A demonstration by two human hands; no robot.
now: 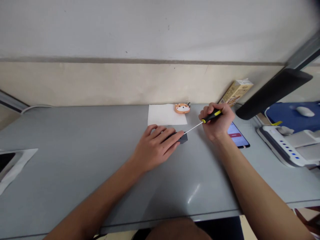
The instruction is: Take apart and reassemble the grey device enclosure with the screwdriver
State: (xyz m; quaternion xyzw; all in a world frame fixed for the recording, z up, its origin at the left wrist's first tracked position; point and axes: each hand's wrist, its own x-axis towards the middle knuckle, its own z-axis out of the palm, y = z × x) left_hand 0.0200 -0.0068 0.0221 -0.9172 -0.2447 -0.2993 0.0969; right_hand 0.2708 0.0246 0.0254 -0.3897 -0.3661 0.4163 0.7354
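Observation:
My right hand [218, 121] is closed round the black and yellow handle of a screwdriver [212, 116]. Its thin metal shaft slants down to the left, and the tip meets a small dark grey block-like object [184, 138] on the desk. Over that object lies my left hand [158, 145], its fingers wrapped across the top and side, pressing it to the desk. Most of the dark object is hidden under the fingers, so its kind does not show. Behind the left hand lies a sheet of white paper [162, 115] with an orange animal-face case [182, 108] on its right corner.
A phone [237, 135] with a lit screen lies by my right wrist. Further right are a white power strip [280, 146] with plugs, a black cylindrical bar [272, 95], a drink carton [236, 92] and a white mouse [305, 111] on a blue mat. The wall closes off the back.

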